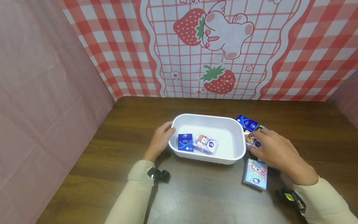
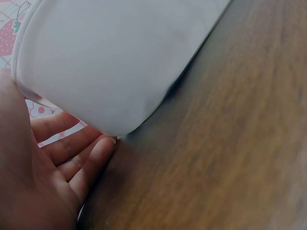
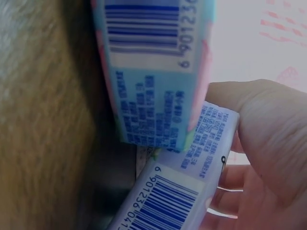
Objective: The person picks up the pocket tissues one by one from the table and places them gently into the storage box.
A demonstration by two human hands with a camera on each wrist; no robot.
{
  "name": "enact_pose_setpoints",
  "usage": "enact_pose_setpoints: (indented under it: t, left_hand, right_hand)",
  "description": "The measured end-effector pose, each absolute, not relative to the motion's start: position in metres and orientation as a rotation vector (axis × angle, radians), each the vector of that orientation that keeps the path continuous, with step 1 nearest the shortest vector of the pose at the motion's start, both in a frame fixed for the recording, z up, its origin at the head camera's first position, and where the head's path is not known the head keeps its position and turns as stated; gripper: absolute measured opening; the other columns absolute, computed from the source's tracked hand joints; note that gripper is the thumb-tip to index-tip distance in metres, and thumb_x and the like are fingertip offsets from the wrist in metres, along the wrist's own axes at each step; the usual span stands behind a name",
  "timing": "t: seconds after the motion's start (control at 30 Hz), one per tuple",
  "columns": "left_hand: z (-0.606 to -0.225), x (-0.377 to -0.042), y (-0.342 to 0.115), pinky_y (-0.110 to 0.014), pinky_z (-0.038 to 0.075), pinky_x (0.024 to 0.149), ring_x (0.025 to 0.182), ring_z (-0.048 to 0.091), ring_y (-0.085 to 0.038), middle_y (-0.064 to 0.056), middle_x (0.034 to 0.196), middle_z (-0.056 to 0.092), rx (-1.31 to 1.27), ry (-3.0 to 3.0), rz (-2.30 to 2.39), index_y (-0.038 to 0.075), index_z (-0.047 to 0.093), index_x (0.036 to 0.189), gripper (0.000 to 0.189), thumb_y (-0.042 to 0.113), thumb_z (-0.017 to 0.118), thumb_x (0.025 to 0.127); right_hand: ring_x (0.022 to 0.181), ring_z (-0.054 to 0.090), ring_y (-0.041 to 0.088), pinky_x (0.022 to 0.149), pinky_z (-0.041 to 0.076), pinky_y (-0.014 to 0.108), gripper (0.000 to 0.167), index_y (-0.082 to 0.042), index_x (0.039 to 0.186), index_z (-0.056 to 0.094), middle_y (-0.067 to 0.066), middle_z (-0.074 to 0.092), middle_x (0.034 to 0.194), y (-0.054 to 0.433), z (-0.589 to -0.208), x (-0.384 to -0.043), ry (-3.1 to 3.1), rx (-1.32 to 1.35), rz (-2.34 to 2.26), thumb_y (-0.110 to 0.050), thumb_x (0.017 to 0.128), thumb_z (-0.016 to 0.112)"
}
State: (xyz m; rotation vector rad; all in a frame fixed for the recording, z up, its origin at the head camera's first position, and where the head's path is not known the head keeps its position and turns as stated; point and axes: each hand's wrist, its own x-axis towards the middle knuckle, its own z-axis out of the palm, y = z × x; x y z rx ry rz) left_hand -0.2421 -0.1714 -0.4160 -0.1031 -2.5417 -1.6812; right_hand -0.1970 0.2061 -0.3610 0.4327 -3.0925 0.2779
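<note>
White tub (image 1: 208, 159) on a wooden surface (image 1: 195, 197)
The left hand (image 1: 159, 137) clamps its left edge; the right hand (image 1: 275, 151) pinches a lilac pack (image 1: 253, 142) beside its right edge.

On the table (image 1: 195, 196), two packets (image 1: 185, 142) lie inside the tub (image 1: 230, 137), with more packets (image 1: 255, 173) to its right.

A white tub (image 1: 227, 135) stands upright, gripped at its left end by the left hand (image 1: 160, 137); inside, a blue pack (image 1: 185, 142) lies beside a pale patterned pack (image 1: 205, 144), turned askew; the right hand (image 1: 275, 147) pinches a lilac pack (image 1: 254, 143) by the other end; near it lie an aqua pack (image 1: 255, 174) and a second blue pack (image 1: 247, 123).
</note>
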Motion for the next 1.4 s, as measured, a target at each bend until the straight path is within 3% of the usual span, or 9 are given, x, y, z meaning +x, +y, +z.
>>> enact_pose_setpoints:
  t: [0.47,1.0,1.4]
  left_hand:
    - [-0.4167,-0.2425,-0.1716,-0.048,0.042,0.108,0.126,0.056,-0.027,-0.010,0.133,0.063,-0.113,-2.545,-1.681,0.010,0.063,0.135,0.040,0.027,0.057,0.098]
    - [-0.4167,-0.2422,-0.1717,-0.049,0.042,0.107,0.124,0.057,-0.026,-0.008,0.132,0.064,-0.103,-2.546,-1.683,0.011,0.064,0.133,0.039,0.027,0.056,0.099]
    - [-0.4173,-0.2431,-0.1718,-0.049,0.042,0.107,0.124,0.056,-0.026,-0.008,0.133,0.064,-0.104,-2.545,-1.686,0.012,0.064,0.134,0.039,0.027,0.057,0.099]
  right_hand:
    - [0.100,0.061,0.043,0.065,0.056,0.060,0.053,-0.008,0.123,0.067,0.024,0.062,0.115,0.2064,-0.3624,-0.1950,-3.070,0.383,0.278,-0.042,0.084,0.078]
    - [0.111,0.054,0.052,0.072,0.051,0.070,0.055,-0.007,0.125,0.066,0.030,0.059,0.124,0.2056,-0.3647,-0.1952,-3.088,0.378,0.252,-0.042,0.084,0.077]
    - [0.109,0.056,0.051,0.072,0.051,0.070,0.057,-0.007,0.127,0.065,0.029,0.060,0.123,0.2058,-0.3649,-0.1958,-3.096,0.378,0.245,-0.042,0.084,0.077]
